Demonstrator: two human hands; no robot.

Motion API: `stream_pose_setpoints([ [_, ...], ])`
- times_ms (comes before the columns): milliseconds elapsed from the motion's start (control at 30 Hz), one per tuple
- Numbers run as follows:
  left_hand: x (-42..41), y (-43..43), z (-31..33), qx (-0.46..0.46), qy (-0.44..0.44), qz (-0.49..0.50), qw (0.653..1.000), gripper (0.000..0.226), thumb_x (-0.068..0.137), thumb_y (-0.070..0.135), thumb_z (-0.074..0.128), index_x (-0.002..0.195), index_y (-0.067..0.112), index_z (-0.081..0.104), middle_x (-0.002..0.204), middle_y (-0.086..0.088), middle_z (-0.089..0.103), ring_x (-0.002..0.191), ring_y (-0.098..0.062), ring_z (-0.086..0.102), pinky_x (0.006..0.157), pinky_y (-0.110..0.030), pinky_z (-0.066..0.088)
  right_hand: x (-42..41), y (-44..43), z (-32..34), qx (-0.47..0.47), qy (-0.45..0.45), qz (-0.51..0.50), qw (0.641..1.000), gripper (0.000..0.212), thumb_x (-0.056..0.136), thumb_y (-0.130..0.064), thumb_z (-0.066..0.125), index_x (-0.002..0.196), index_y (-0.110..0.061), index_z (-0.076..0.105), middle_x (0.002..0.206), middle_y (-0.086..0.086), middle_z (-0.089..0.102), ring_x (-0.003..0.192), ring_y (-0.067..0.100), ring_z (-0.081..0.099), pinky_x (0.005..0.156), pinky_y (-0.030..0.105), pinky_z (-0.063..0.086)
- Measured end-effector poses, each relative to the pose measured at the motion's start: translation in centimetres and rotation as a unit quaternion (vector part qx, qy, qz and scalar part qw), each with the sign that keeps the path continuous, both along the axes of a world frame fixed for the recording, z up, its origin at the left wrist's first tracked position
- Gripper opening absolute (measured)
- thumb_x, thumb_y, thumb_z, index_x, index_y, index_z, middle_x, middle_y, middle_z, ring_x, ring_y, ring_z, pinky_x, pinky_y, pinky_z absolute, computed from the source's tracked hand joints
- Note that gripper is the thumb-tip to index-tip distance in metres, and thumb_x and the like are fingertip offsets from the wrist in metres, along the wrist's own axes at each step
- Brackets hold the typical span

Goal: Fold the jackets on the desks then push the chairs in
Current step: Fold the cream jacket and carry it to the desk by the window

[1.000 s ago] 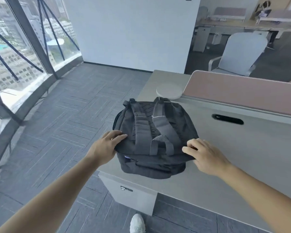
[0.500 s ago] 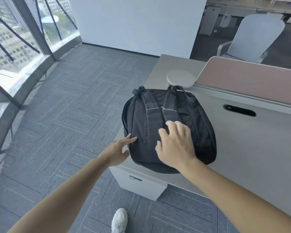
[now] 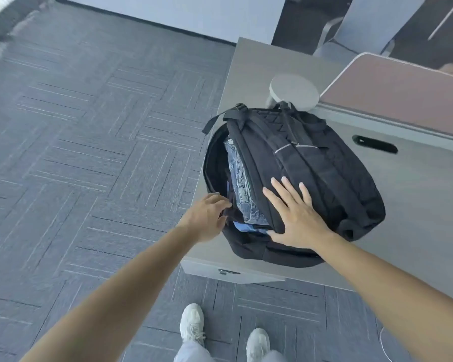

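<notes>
A black backpack [image 3: 324,168] lies straps-up on the corner of a grey desk [image 3: 416,205]. Its left side gapes open and shows folded denim clothing [image 3: 239,178] with a lighter blue layer beneath. My right hand [image 3: 296,218] lies flat with spread fingers on the backpack's near end. My left hand [image 3: 207,215] is at the open edge and pinches the dark fabric of the opening with curled fingers. A grey chair [image 3: 361,24] stands beyond the desk at the top right.
A round grey disc [image 3: 294,91] sits on the desk behind the backpack. A pinkish divider panel [image 3: 403,92] runs along the desk's far side, with a black cable slot [image 3: 374,144] before it. Grey carpet floor [image 3: 89,152] spreads to the left. My white shoes [image 3: 194,325] stand below.
The view has tilted down and closer. The backpack's side now gapes open, showing denim inside. My left hand moved into the opening; my right hand shifted lower on the backpack.
</notes>
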State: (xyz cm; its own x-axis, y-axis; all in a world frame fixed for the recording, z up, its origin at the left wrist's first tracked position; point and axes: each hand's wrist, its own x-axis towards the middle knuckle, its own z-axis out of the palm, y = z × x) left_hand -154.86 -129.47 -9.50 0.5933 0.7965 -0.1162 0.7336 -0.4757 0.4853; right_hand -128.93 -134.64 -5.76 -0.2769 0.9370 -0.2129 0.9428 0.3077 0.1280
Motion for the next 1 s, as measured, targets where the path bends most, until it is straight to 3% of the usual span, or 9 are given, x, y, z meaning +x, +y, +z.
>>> stream_pose_setpoints([
  [100, 2.1, 1.2, -1.4, 0.004, 0.141, -0.052, 0.989, 0.055, 0.099, 0.032, 0.053, 0.150, 0.017, 0.038, 0.157, 0.000, 0.036, 0.151, -0.023, 0.016, 0.121, -0.040, 0.015, -0.6, -0.1, -0.8, -0.021, 0.007, -0.008, 1.000, 0.115, 0.080, -0.065, 0.063, 0.158, -0.027, -0.012, 0.164, 0.000, -0.024, 0.150, 0.024, -0.024, 0.120, 0.057, -0.009],
  [167, 2.5, 1.6, -2.2, -0.006, 0.207, -0.054, 0.977, 0.061, 0.098, 0.039, 0.052, 0.151, 0.017, 0.032, 0.158, -0.002, 0.033, 0.152, -0.025, 0.013, 0.117, -0.046, 0.020, -1.0, 0.1, -0.9, -0.034, 0.010, -0.011, 0.999, 0.117, 0.081, -0.065, 0.064, 0.156, -0.030, -0.019, 0.161, -0.002, -0.031, 0.148, 0.024, -0.029, 0.120, 0.057, -0.011],
  [300, 2.8, 1.5, -2.2, 0.029, 0.262, -0.056, 0.963, 0.063, 0.096, 0.052, 0.049, 0.145, 0.015, 0.034, 0.141, -0.003, 0.049, 0.137, -0.027, 0.030, 0.104, -0.046, 0.029, -1.1, 0.4, -0.4, -0.058, -0.002, -0.035, 0.998, 0.119, 0.082, -0.067, 0.062, 0.151, -0.032, -0.028, 0.158, -0.003, -0.038, 0.146, 0.024, -0.033, 0.119, 0.057, -0.013],
  [467, 1.0, 1.6, -1.8, 0.068, 0.238, -0.079, 0.966, 0.047, 0.095, 0.043, 0.055, 0.133, 0.016, 0.047, 0.131, -0.001, 0.051, 0.132, -0.026, 0.034, 0.103, -0.044, 0.031, -3.6, 0.0, -0.7, 0.013, -0.004, -0.105, 0.994, 0.104, 0.089, -0.070, 0.049, 0.155, -0.029, -0.021, 0.164, 0.001, -0.024, 0.151, 0.027, -0.020, 0.119, 0.058, -0.008],
  [633, -0.9, 2.6, -2.6, 0.060, 0.170, -0.098, 0.979, 0.029, 0.102, 0.030, 0.050, 0.129, 0.026, 0.058, 0.128, 0.006, 0.052, 0.131, -0.023, 0.034, 0.105, -0.039, 0.030, -6.6, 0.6, -1.4, 0.064, -0.028, -0.180, 0.981, 0.110, 0.082, -0.078, 0.048, 0.159, -0.023, -0.008, 0.167, 0.007, -0.011, 0.153, 0.032, -0.009, 0.118, 0.063, -0.003],
  [733, -1.6, 3.2, -3.5, 0.060, 0.117, -0.112, 0.985, 0.019, 0.101, 0.018, 0.049, 0.106, 0.027, 0.066, 0.112, 0.011, 0.057, 0.122, -0.020, 0.038, 0.099, -0.033, 0.027, -6.9, 1.1, -1.9, 0.081, -0.035, -0.183, 0.979, 0.103, 0.084, -0.070, 0.057, 0.160, -0.023, 0.004, 0.167, 0.009, 0.000, 0.153, 0.033, 0.001, 0.117, 0.065, 0.004],
  [833, -2.4, 3.6, -4.5, 0.106, 0.082, -0.120, 0.984, 0.015, 0.094, 0.011, 0.061, 0.088, 0.024, 0.068, 0.098, 0.009, 0.062, 0.109, -0.023, 0.047, 0.093, -0.038, 0.033, -6.9, 1.3, -2.3, 0.083, -0.037, -0.182, 0.979, 0.100, 0.085, -0.065, 0.061, 0.159, -0.025, 0.008, 0.167, 0.009, 0.004, 0.153, 0.034, 0.003, 0.117, 0.064, 0.005],
  [900, -2.0, 3.1, -4.5, 0.158, 0.083, -0.133, 0.975, 0.008, 0.092, 0.019, 0.066, 0.092, 0.024, 0.072, 0.097, 0.007, 0.063, 0.106, -0.026, 0.051, 0.090, -0.042, 0.040, -6.9, 1.3, -2.4, 0.080, -0.036, -0.185, 0.979, 0.101, 0.085, -0.065, 0.061, 0.159, -0.025, 0.006, 0.167, 0.009, 0.002, 0.153, 0.034, 0.001, 0.118, 0.063, 0.003],
  [1000, 0.8, 1.2, -3.9, 0.129, 0.140, -0.195, 0.962, 0.024, 0.102, 0.034, 0.048, 0.111, 0.027, 0.069, 0.108, 0.007, 0.064, 0.115, -0.023, 0.046, 0.096, -0.041, 0.036, -6.7, 1.1, -2.1, 0.068, -0.029, -0.185, 0.980, 0.102, 0.087, -0.066, 0.058, 0.159, -0.025, 0.001, 0.167, 0.007, -0.004, 0.153, 0.033, -0.004, 0.118, 0.062, 0.001],
])
